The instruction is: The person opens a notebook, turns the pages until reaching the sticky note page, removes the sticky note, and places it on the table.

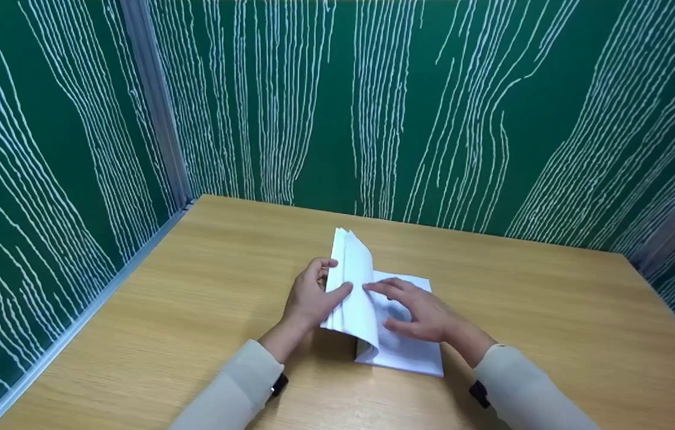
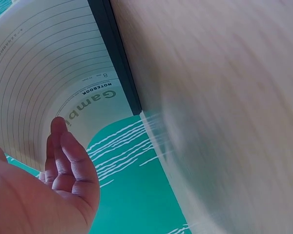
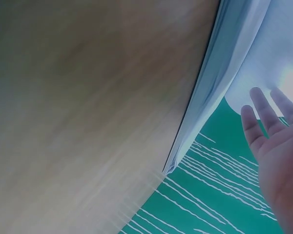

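Note:
A notebook [image 1: 412, 352] lies open on the table, its right part flat and a bundle of white pages lifted on the left. My left hand [image 1: 310, 294] grips that bundle, thumb on the near face and fingers behind. In the left wrist view, the lined cover [image 2: 39, 73] reads "Gamb…" and "NOTEBOOK", beside a dark spine [image 2: 118, 58]; the left hand [image 2: 63, 180] has its fingers against the cover. My right hand [image 1: 424, 312] is over the right page, fingers extended, fingertips at the lifted sheet. The right wrist view shows the right hand [image 3: 278, 146] with spread fingers near the page [image 3: 263, 63].
The wooden table [image 1: 194, 286] stretches around the notebook. Green panels [image 1: 325, 119] with white wavy lines stand behind and at the sides, with a grey post [image 1: 158, 95] at the back left corner. Dark straps [image 1: 279, 384] show at the cuffs.

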### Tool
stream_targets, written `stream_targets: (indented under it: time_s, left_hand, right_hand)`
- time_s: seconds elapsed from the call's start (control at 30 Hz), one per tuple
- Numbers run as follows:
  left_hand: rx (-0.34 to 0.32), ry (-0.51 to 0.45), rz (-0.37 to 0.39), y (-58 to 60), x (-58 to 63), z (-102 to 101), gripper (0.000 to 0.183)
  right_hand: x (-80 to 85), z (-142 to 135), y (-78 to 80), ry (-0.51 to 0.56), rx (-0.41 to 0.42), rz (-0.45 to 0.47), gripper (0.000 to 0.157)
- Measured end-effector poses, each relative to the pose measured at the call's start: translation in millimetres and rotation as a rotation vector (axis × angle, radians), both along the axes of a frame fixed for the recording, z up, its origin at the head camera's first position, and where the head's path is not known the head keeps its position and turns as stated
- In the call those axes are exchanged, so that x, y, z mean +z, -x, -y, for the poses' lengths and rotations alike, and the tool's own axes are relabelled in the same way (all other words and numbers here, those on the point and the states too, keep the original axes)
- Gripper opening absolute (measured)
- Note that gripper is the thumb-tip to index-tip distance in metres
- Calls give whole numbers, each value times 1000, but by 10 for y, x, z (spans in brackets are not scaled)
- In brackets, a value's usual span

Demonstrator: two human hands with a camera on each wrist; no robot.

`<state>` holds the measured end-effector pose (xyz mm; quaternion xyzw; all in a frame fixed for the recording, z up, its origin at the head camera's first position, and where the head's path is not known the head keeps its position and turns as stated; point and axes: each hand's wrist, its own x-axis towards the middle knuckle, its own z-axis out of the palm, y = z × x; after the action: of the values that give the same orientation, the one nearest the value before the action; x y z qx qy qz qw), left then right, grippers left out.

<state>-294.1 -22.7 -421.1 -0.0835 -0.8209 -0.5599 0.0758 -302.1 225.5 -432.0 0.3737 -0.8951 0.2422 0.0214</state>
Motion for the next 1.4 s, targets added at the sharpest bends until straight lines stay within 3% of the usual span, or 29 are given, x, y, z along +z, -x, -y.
stream_targets:
  time_s: [0.13,0.3,0.47,0.57,0.93,1.4]
  left_hand:
    - [-2,5,-18,7,-8,5,44]
    - [-3,0,-36,12,-18,7,41]
    - [-12,1,-58,4,-23,18,39]
    - [-15,9,-57,2,-21,17,39]
    - [-28,-5,-73,-1,-21,16,38]
    - [-21,-12,-61,7,-19,16,38]
  right_hand:
    - [0,3,28,3,-77,-83,57]
    - [5,-12,81,-31,-290,-229,40]
    - [-17,-58,95,-100,-477,-179,43]
    - [-30,-79,99,-150,-546,-117,49]
    - [-93,-160,136,-255,-609,9,60]
    - [-113,-189,147,-337,-614,79,73]
